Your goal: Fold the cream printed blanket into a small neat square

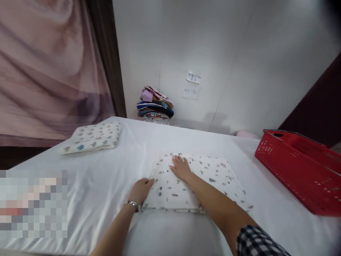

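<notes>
A folded white cloth [191,199] printed with small grey, brown and green motifs lies flat on the white-covered surface before me. My left hand [140,192], with a bracelet at the wrist, grips the cloth's left edge; its thumb shows and the other fingers are mostly hidden. My right hand [182,169] rests palm down on the upper left part of the same cloth, fingers spread. Farther left lies a second folded cloth [99,136], white with grey and blue prints, apart from both hands.
A red plastic basket [290,170] stands at the right. Against the wall is a stack of folded fabrics [156,105], below and left of paper labels [190,91]. A pink curtain [50,64] hangs at the left. Wrinkled white sheet [90,199] covers the table; its lower left is pixelated.
</notes>
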`<state>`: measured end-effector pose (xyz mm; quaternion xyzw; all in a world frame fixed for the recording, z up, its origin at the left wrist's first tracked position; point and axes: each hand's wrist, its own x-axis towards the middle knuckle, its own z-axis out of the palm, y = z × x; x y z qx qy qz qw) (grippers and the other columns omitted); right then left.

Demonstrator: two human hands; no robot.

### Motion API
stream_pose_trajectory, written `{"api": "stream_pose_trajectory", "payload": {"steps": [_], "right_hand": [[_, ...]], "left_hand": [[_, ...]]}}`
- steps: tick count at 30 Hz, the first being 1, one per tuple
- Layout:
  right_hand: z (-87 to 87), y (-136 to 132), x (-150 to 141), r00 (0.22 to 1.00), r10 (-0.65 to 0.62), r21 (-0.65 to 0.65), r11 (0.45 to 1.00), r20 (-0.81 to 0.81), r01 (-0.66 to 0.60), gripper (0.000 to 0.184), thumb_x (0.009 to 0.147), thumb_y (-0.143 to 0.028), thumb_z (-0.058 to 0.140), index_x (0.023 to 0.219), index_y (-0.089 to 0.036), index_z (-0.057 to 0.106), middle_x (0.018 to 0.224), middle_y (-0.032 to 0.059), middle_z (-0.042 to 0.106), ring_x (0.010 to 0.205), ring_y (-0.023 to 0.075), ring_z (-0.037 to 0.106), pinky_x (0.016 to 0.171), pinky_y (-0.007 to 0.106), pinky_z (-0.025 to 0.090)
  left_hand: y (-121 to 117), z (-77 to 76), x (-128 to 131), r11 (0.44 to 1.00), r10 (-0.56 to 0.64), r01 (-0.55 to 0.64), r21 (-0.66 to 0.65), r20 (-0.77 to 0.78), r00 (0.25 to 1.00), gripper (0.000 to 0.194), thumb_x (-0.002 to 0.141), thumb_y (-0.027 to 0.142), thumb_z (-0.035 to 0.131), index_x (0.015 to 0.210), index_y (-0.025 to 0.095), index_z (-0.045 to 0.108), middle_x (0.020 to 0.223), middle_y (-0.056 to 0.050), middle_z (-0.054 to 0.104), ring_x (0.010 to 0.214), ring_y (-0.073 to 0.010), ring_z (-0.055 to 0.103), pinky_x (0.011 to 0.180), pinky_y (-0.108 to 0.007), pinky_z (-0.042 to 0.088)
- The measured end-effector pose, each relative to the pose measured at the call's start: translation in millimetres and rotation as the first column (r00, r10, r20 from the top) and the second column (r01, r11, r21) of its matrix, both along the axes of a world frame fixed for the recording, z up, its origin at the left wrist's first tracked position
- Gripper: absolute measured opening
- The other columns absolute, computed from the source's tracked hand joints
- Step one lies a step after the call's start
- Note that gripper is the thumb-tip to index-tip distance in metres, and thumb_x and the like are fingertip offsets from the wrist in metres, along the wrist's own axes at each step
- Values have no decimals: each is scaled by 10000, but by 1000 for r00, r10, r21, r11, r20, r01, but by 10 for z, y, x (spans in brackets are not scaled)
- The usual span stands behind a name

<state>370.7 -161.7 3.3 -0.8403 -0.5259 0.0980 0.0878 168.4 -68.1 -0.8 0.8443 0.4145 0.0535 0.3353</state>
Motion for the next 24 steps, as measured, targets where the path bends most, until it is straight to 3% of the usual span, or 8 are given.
{"api": "stream_pose_trajectory", "payload": {"steps": [3, 7, 11, 16, 20, 24], "right_hand": [[-10, -34, 59, 999, 23, 2, 1000, -38, -23, 580, 890, -500, 233, 1384, -198, 268, 1493, 58, 137, 1364, 209, 55, 1072, 446, 23], [125, -120, 252, 999, 13, 8, 1000, -51, -13, 572, 880, -526, 256, 1377, -243, 281, 1488, 24, 169, 1360, 180, 89, 1076, 392, 75], [182, -562, 642, 986, -168, 20, 986, 9, 168, 580, 893, -490, 242, 1394, -199, 244, 1497, 56, 113, 1366, 192, 36, 1079, 407, 27], [29, -1240, 1083, 912, -407, -2, 913, 53, 408, 575, 894, -432, 277, 1390, -141, 252, 1489, 119, 115, 1365, 249, 19, 1062, 484, 2], [-15, -1444, 1258, 899, -439, -8, 899, 1, 439, 547, 879, -451, 322, 1369, -207, 312, 1475, 72, 204, 1355, 229, 122, 1068, 464, 89], [51, -1649, 1448, 859, -509, 78, 856, -51, 512, 529, 882, -416, 326, 1361, -192, 331, 1481, 55, 188, 1361, 190, 95, 1087, 383, 96]], "left_hand": [[13, 28, 8, 1000, -3, 3, 0, -18, 1000, 377, 802, 454, 390, 634, 187, 595, 763, -79, 675, 770, -228, 607, 670, -285, 389], [26, 62, 17, 1000, 5, -5, -17, -36, 999, 389, 794, 476, 390, 619, 192, 591, 741, -76, 674, 756, -240, 609, 671, -297, 402], [60, 47, 29, 1000, -3, 1, -31, -52, 999, 390, 788, 485, 397, 622, 193, 596, 732, -75, 671, 756, -248, 609, 683, -306, 410], [91, 30, 47, 1000, -3, 0, -32, -80, 997, 396, 780, 491, 391, 620, 196, 602, 750, -74, 675, 767, -250, 612, 685, -306, 416], [85, 62, 46, 999, -9, 5, -40, -86, 996, 416, 766, 514, 382, 607, 200, 604, 724, -69, 676, 764, -254, 620, 690, -308, 426], [93, 101, 41, 999, -9, 5, -41, -93, 996, 419, 741, 528, 393, 631, 196, 623, 761, -80, 687, 795, -273, 625, 705, -324, 440]]}}
